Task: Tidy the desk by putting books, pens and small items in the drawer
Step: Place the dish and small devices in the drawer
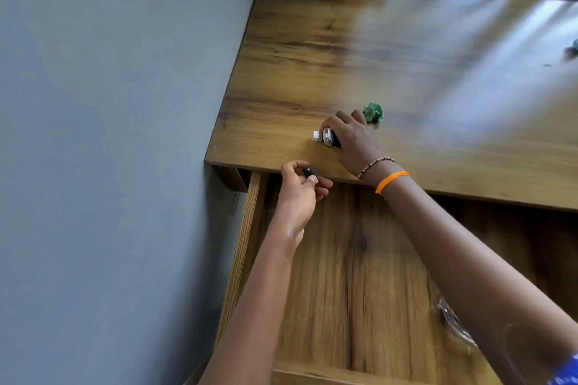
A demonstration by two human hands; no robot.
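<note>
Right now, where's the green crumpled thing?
In the head view the green crumpled thing sits on the desk top, near the front left corner, just beyond the fingertips of the right hand, which covers a small silver-and-black item.

Desk top (391,50): bare beyond the green paper ball (373,112).
Drawer (353,275): open below the desk edge, floor mostly free.

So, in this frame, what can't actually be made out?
All in the head view:
- Item under the right hand: mostly covered; only a silvery-and-black end shows.
- Small black item pinched by the left hand: too small to identify.
- Clear shiny thing in the drawer: blurred, partly behind the right forearm.
- Dark object on the desk: cut off by the right edge, blurred.
- Green object: blurred.
</note>
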